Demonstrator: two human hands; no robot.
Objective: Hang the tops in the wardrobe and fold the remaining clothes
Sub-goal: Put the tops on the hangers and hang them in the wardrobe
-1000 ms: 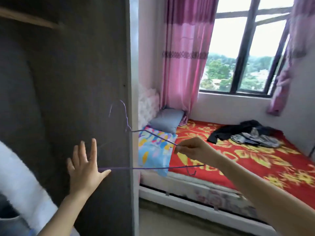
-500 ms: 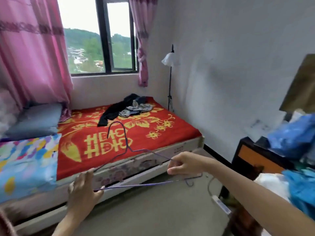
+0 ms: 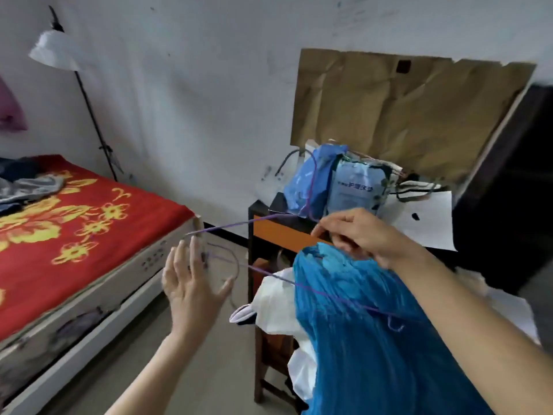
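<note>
Hanger (image 3: 233, 225) across blue cloth (image 3: 374, 354), bed (image 3: 74, 229) at L

Left hand (image 3: 194, 283) raised, open, fingers spread upward, back toward camera, forearm from lower left. Right hand (image 3: 359, 235) forward, fingers curled, pinching purple wire hanger (image 3: 233, 225); right forearm runs in from lower right.

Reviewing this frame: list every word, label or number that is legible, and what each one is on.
"护理床垫": dark characters on the pale blue package on the side table; the last two are blurred, so the reading is unsure.
Smaller print left of those characters: too small to read.
Faint scribbles on the wall: unreadable.
No other text shows.
</note>
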